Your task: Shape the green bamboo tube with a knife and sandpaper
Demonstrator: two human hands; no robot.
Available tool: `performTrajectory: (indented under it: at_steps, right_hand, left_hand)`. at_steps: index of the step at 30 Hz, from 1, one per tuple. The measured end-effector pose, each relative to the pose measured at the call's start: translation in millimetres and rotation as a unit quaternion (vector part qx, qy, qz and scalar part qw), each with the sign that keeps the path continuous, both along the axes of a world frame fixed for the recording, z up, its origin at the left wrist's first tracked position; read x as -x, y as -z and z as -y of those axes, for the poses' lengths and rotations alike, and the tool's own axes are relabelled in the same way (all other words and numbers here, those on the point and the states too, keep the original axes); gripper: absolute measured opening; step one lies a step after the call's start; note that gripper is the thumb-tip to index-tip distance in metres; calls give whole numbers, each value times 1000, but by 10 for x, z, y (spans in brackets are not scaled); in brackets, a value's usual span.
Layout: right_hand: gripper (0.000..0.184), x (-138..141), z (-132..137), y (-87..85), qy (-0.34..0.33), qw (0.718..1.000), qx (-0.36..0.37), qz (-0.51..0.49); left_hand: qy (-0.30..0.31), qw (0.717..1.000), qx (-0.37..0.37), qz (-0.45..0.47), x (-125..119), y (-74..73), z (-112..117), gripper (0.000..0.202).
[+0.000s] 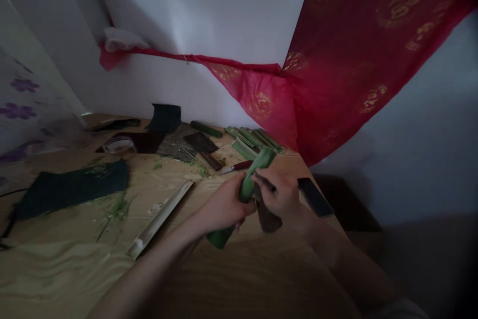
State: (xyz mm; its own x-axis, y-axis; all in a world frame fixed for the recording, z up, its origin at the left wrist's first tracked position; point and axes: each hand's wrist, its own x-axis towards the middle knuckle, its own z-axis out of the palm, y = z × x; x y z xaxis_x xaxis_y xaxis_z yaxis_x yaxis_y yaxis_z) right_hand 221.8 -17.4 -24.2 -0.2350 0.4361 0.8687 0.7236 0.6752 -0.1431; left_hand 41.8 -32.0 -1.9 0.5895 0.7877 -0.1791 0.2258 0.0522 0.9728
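Note:
A green bamboo tube (263, 158) is held slantwise above the table, its lower end toward me. My left hand (226, 202) is wrapped round the middle of it. My right hand (281, 193) pinches a dark brown, flexible piece of sandpaper (270, 219) against the tube's right side, and part of the sheet hangs below the fingers. The grip of the right fingers is partly hidden.
Several cut bamboo pieces (244, 136) lie at the back. A knife (239, 166), dark sheets (74, 187), a roll of tape (118, 145), a split bamboo strip (160, 219) and green shavings (118, 209) are spread leftward. A phone (315, 197) lies at the right edge; red cloth (336, 60) hangs behind.

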Motion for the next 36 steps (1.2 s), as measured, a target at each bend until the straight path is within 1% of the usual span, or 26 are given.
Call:
performTrajectory:
  at_steps: [2, 4, 5, 8, 9, 10, 12, 13, 14, 16, 17, 19, 20, 21, 24, 25, 28, 29, 30, 31, 33, 34, 36]
  right_hand:
    - [7, -8, -42, 0, 59, 997, -4, -48]
    - [10, -6, -76, 14, 98, 991, -5, -92]
    - [9, 2, -80, 28, 88, 993, 4, -82]
    - [7, 28, -61, 77, -4, 999, 12, -31]
    - [6, 29, -56, 86, -7, 999, -4, -40]
    - [5, 24, -55, 89, 20, 997, -18, -70]
    - [9, 5, -62, 85, 68, 990, -16, -119]
    - [10, -4, -68, 80, 68, 989, -5, -128]
    - [8, -11, -76, 75, 42, 994, 14, -103]
    - [5, -16, -94, 64, -13, 999, 25, -42]
    - [7, -14, -103, 59, -5, 999, 25, -45]
    - [15, 0, -109, 58, 44, 993, 24, -108]
    - [16, 12, -104, 65, 61, 989, 22, -133]
    - [14, 24, -94, 77, 54, 990, 22, -131]
    - [9, 46, -73, 121, -44, 998, 29, -30]
    - [10, 43, -81, 130, -42, 998, 37, -18]
    - [16, 26, -123, 143, 58, 993, 34, -102]
    - [16, 24, -130, 151, 71, 990, 34, -114]
    - [15, 23, -132, 163, 59, 992, 38, -103]
    - [13, 21, -131, 176, 31, 996, 43, -76]
    - [10, 0, -141, 194, -13, 999, 42, -30]
    - [11, -19, -158, 195, 2, 999, 30, -40]
    - [16, -64, -208, 180, 78, 992, 45, -89]
  left_hand:
    - [-14, 1000, -2, -9, 6, -7, -13, 43]
    - [-25, 1000, 3, -18, 14, -4, -27, 44]
    - [-25, 1000, 3, -15, 19, 0, -32, 44]
    - [-15, 1000, -4, 3, 29, 11, -36, 43]
    - [-17, 1000, -6, 1, 31, 12, -33, 42]
    - [-23, 1000, -8, -5, 32, 11, -30, 41]
    - [-31, 999, -6, -18, 35, 7, -25, 39]
    - [-27, 999, -5, -20, 38, 5, -24, 39]
    - [-20, 1000, -7, -17, 42, 4, -24, 39]
    - [-9, 1000, -12, -6, 53, 5, -29, 38]
    - [-9, 1000, -12, -4, 59, 7, -33, 37]
    - [-14, 1000, 2, -4, 72, 14, -42, 38]
    - [-13, 1000, 13, -5, 78, 18, -46, 40]
    - [-9, 1000, 20, -6, 84, 21, -49, 42]
    - [6, 1000, 9, -12, 93, 32, -62, 44]
    - [6, 1000, 1, -16, 94, 35, -68, 43]
    - [-7, 999, -9, -31, 93, 42, -81, 38]
    - [-8, 999, -9, -35, 92, 43, -82, 37]
    - [-5, 999, -12, -38, 90, 42, -81, 37]
    - [-2, 999, -19, -42, 84, 41, -79, 37]
    - [-5, 997, -50, -64, 66, 42, -74, 35]
    - [-14, 994, -75, -83, 54, 45, -72, 33]
    - [-46, 984, -123, -121, 39, 53, -70, 29]
